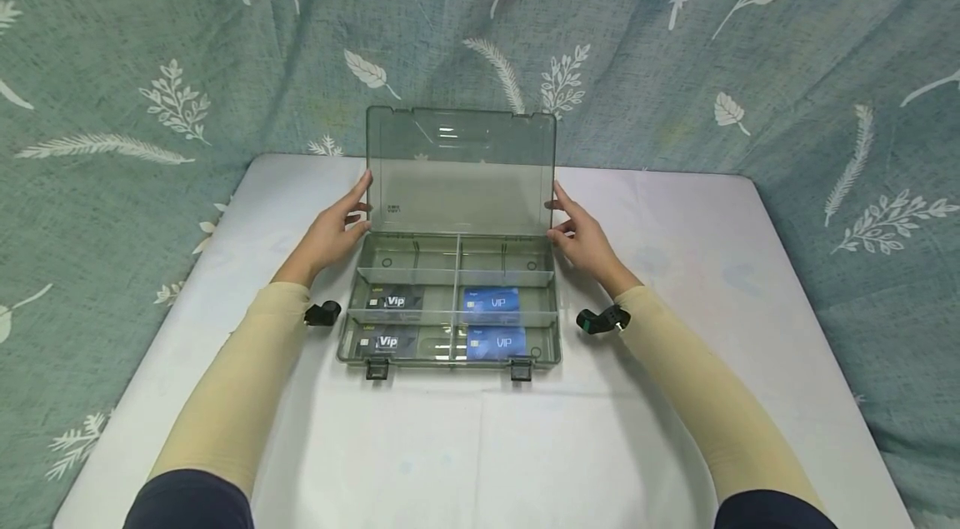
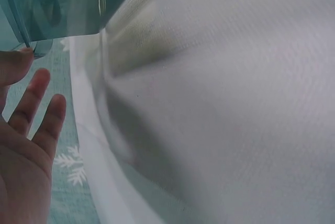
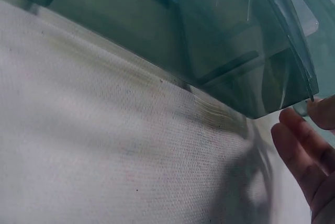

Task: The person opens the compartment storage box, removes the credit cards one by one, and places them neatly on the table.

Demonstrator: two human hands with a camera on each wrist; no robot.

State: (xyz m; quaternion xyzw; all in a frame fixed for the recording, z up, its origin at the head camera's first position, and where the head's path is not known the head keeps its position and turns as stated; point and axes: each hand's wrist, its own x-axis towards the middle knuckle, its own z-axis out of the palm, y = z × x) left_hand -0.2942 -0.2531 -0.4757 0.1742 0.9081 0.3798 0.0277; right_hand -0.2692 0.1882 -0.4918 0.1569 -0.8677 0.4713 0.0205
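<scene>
A translucent grey-green plastic storage box [image 1: 438, 362] lies with its lid [image 1: 461, 196] raised at the back. My left hand [image 1: 335, 231] holds the lid's left edge near the hinge, thumb at the corner. At the right edge, my right hand [image 1: 583, 239] holds the lid the same way. In both wrist views the lower fingers of the left hand [image 2: 29, 140] and the right hand [image 3: 309, 150] extend loosely. Two dark "Vip" cards [image 1: 386, 341] lie in left compartments, and two blue "VIP" cards [image 1: 495, 341] in right ones. The back compartments hold no cards.
Thin dividers [image 1: 455, 296] split the box. Two latches [image 1: 377, 369] hang at its front. White cloth covers the table [image 1: 390, 454], and a green leaf-patterned curtain [image 1: 450, 12] hangs close behind. Each wrist wears a black camera [image 1: 603, 319].
</scene>
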